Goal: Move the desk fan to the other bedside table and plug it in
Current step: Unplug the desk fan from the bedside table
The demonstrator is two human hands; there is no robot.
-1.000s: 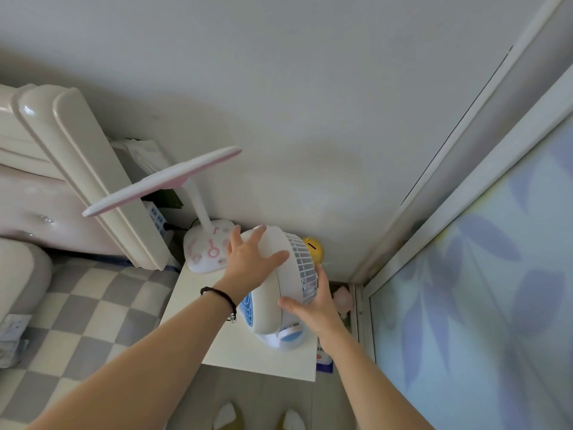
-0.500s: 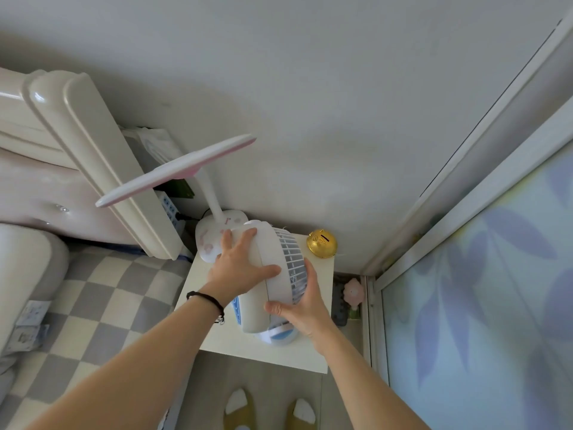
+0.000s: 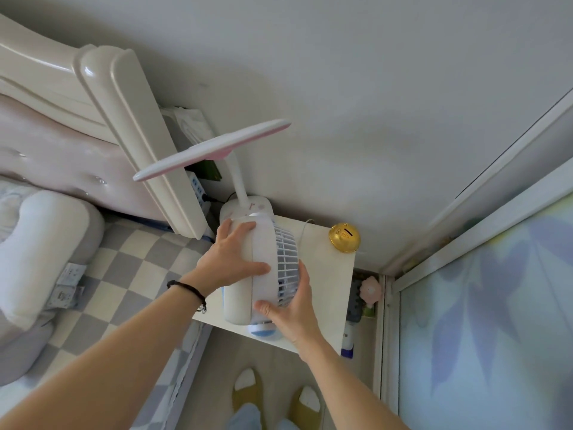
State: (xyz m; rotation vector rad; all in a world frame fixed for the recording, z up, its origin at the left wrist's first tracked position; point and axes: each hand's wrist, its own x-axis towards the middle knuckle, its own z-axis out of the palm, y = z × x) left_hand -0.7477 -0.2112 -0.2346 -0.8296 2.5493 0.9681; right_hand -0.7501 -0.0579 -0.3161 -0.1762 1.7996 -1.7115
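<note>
A white desk fan [image 3: 266,268] with a blue base and a ribbed grille sits at the front of a white bedside table [image 3: 328,283]. My left hand [image 3: 231,259] lies flat on the fan's rear housing. My right hand [image 3: 294,308] cups the grille and the lower rim from the right. Both hands grip the fan. A thin white cord [image 3: 305,226] runs up from behind it toward the wall. A white power strip [image 3: 198,190] hangs between the headboard and the table, with a dark plug in it.
A pink and white desk lamp [image 3: 214,148] reaches over the table's back left. A gold ball-shaped money box [image 3: 344,238] stands at the back right corner. The bed with checkered sheet [image 3: 124,274] is left, a sliding door [image 3: 483,305] right. Slippered feet [image 3: 276,395] below.
The view has dropped and closed in on the table. Both hands keep their grip on the fan, which stays at the table's front, now seen more from above.
</note>
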